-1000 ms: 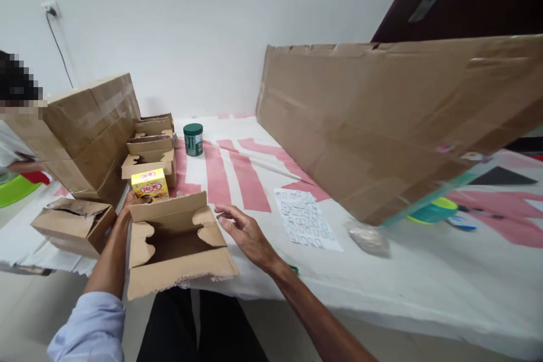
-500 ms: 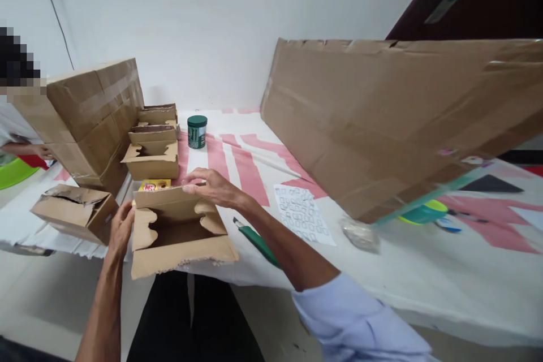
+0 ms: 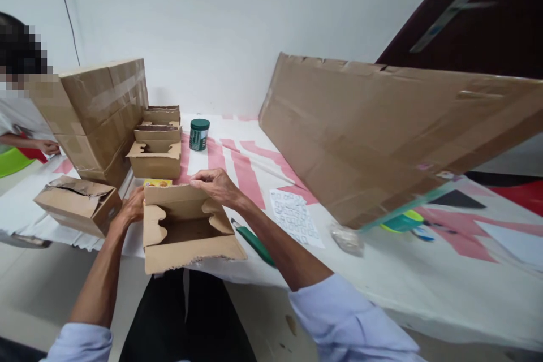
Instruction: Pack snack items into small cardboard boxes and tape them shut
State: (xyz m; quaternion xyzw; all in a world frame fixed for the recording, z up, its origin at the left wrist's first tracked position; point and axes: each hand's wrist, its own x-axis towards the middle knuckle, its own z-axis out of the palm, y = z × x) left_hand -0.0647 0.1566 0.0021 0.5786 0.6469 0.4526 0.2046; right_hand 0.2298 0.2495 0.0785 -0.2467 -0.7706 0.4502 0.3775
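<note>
In front of me at the table's edge stands a small open cardboard box (image 3: 193, 257), its notched side flaps folded inward and its front edge torn. My right hand (image 3: 216, 185) pinches the top of its back flap. At the far left corner of that box is my left hand (image 3: 134, 205), its fingertips hidden behind the flap, so I cannot tell what they grip. Just behind the flap a yellow packet (image 3: 158, 182) shows partly. A green utility knife (image 3: 255, 244) lies to the right, partly under my right forearm.
Open cardboard boxes (image 3: 156, 165) line up behind, beside a green-lidded tub (image 3: 199, 134). A closed carton (image 3: 78, 206) and stacked cartons (image 3: 99, 119) stand left, near another person's hand (image 3: 50, 147). Rightward are a printed sheet (image 3: 294, 218), a tape roll (image 3: 347, 238) and a large cardboard panel (image 3: 382, 130).
My left hand has moved from the box's left side up to its far left corner, toward the yellow packet. My right hand stays on the back flap. The view has shifted slightly.
</note>
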